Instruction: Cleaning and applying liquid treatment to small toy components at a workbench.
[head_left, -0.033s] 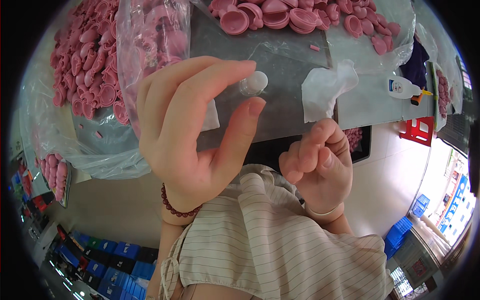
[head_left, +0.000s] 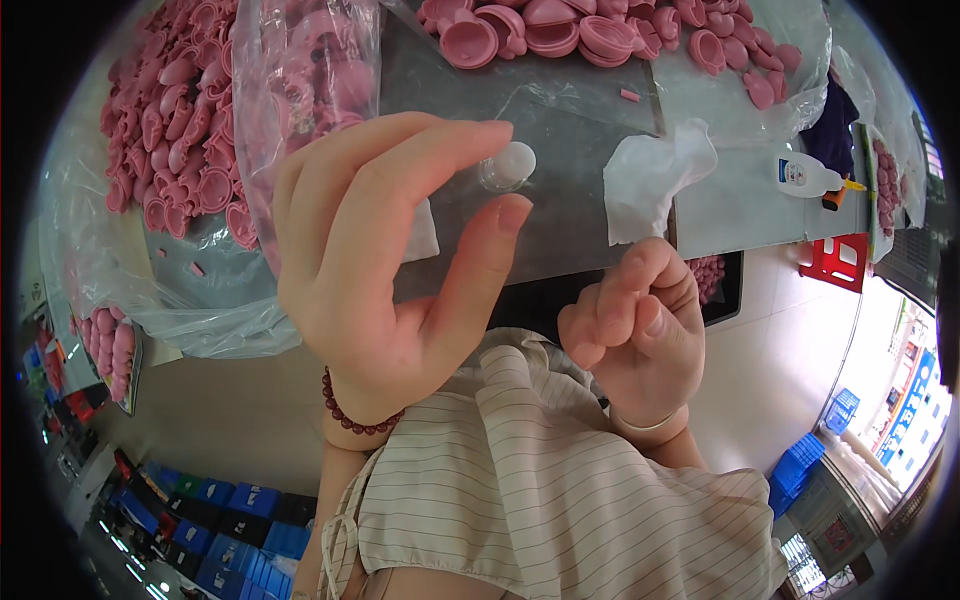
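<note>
White scrap (head_left: 423, 238) partly behind left hand (head_left: 372, 250)

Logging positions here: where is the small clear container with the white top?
Upper middle of the head view: the container sits on the grey table, seen within the open curl of the left hand.

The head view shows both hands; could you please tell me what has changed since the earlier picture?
Nothing has visibly moved, been taken hold of or let go. The left hand is still open, thumb apart from the fingers; the right hand is still curled near the white sheet. The white-topped clear container and pink pieces are where they were.
</note>
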